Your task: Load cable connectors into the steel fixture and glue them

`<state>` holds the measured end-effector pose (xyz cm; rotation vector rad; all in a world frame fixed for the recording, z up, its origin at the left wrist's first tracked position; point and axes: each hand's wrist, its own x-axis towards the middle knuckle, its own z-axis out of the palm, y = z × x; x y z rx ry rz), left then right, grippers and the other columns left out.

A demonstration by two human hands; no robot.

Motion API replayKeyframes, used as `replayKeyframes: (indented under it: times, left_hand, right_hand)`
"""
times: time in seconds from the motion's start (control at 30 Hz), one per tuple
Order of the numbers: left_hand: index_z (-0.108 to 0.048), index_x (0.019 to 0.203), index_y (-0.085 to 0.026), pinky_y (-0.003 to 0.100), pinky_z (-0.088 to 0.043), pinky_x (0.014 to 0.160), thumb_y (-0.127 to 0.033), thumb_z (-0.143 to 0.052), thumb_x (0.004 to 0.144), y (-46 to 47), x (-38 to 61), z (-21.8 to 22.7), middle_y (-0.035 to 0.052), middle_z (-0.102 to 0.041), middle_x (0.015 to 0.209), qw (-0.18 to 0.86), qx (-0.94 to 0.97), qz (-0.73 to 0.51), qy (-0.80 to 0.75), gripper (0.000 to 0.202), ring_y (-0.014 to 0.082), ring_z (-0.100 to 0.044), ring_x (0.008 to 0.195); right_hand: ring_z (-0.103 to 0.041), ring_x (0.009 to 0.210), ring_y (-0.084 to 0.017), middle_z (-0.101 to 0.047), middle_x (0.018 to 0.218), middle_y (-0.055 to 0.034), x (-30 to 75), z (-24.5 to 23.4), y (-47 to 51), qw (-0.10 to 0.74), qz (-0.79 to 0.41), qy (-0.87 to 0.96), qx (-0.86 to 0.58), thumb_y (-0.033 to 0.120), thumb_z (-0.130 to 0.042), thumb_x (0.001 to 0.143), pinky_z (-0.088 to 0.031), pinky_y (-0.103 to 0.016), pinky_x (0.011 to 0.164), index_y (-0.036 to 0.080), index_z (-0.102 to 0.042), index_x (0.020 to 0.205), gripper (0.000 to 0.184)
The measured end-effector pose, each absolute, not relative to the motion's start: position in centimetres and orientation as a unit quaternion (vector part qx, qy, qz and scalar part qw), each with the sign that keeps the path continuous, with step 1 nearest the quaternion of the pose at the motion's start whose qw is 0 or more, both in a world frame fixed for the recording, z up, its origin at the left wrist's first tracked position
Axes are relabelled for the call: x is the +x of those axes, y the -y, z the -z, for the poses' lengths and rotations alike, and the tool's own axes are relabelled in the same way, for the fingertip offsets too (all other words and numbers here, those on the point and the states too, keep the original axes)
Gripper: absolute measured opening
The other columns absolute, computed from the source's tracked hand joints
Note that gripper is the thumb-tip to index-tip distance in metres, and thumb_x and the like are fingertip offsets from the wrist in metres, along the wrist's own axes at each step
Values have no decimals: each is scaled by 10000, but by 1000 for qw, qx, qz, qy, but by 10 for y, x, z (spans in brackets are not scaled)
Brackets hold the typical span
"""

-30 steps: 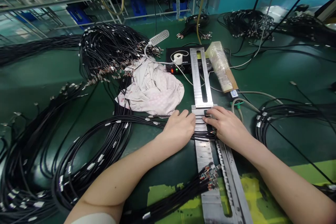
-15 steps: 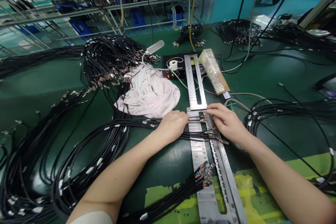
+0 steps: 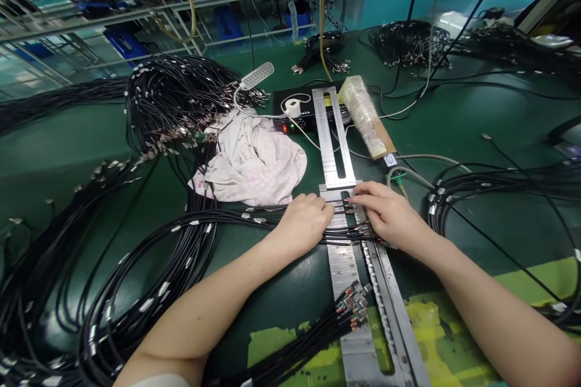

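Off-white sleeve (image 3: 158,381) above left elbow, hem softly curved; left forearm (image 3: 218,302) bare, bearing one small round spot; right forearm (image 3: 490,311), left grip (image 3: 305,221) and right grip (image 3: 390,214) likewise bare.

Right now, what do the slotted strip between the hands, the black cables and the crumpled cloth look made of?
Slotted strip: bare metal, steel or aluminium unclear; silvery-grey with bright glints.
Black cables: probably plastic or rubber jackets; smooth, slight sheen, bending in loops.
Cloth: thin fabric, perhaps cotton; matte, softly folded, pale print.
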<state>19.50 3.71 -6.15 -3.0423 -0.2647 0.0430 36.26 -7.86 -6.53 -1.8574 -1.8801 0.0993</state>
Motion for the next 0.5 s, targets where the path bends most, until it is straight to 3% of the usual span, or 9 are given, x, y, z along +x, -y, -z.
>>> replayKeyframes:
  times: [0.2,0.37,0.5]
  left_hand:
    - [-561,820,-138,327,-412,651,-87,-410,861,-35,196,65,72,-553,782,46,-995,0,89,165,216,-511,755]
    - [-583,917,-168,283,-395,625,-120,-406,890,-44,190,53,63,-526,942,14,-997,-8,75,185,185,-486,785]
    - [-632,949,-171,308,-367,642,-85,-402,876,-50,184,44,61,-547,867,-6,-997,-52,50,255,203,-453,811]
  right_hand:
    - [-496,1020,-264,-586,1116,-107,358,68,78,147,14,746,-649,-55,-417,667,-479,-424,825,200,-697,967,483]
    - [-472,1041,-299,-593,1103,-119,351,66,79,68,46,752,-654,-32,-459,688,-473,-411,768,179,-683,997,436]
    - [-484,1008,-287,-610,1051,-118,344,62,79,50,47,746,-663,-14,-479,710,-447,-368,705,181,-685,964,381]
